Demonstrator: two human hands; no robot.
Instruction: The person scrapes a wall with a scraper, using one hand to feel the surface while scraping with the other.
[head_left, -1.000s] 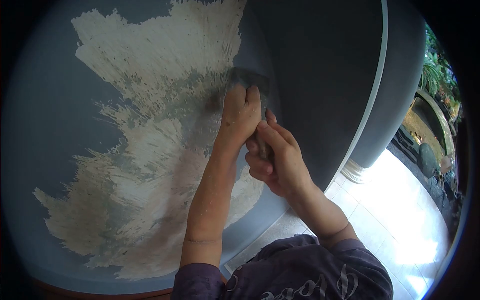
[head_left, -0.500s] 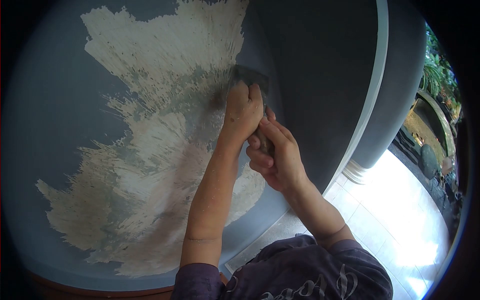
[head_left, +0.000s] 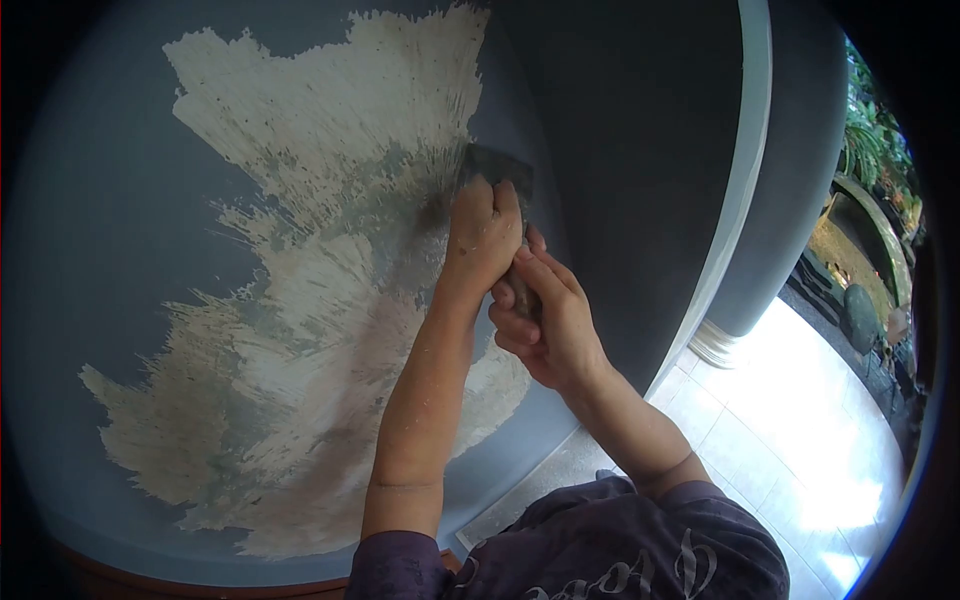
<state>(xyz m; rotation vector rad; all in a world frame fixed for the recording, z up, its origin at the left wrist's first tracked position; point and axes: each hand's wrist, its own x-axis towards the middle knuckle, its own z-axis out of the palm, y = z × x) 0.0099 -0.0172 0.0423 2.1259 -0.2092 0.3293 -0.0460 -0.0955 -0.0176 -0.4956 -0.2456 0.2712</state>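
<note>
A scraper point(head_left: 502, 166) with a broad, dark blade lies against the grey wall point(head_left: 130, 220), at the right edge of a large rough patch point(head_left: 300, 270) where pale material shows through the paint. My left hand point(head_left: 484, 228) is closed around it just behind the blade. Lower down, my right hand point(head_left: 548, 312) wraps its handle. Specks of pale dust cling to my left hand and forearm. Most of the handle is hidden by my fingers.
To the right, the dark adjoining wall point(head_left: 630, 180) ends at a white vertical trim point(head_left: 745, 170). Beyond it are a rounded column point(head_left: 800, 150), glossy white floor tiles point(head_left: 770, 430) and a garden with plants point(head_left: 870, 140) and stones. A reddish-brown strip point(head_left: 200, 588) runs along the wall's bottom.
Both hands and the scraper have shifted slightly down along the wall. The view has also moved a little; the grip looks the same.
</note>
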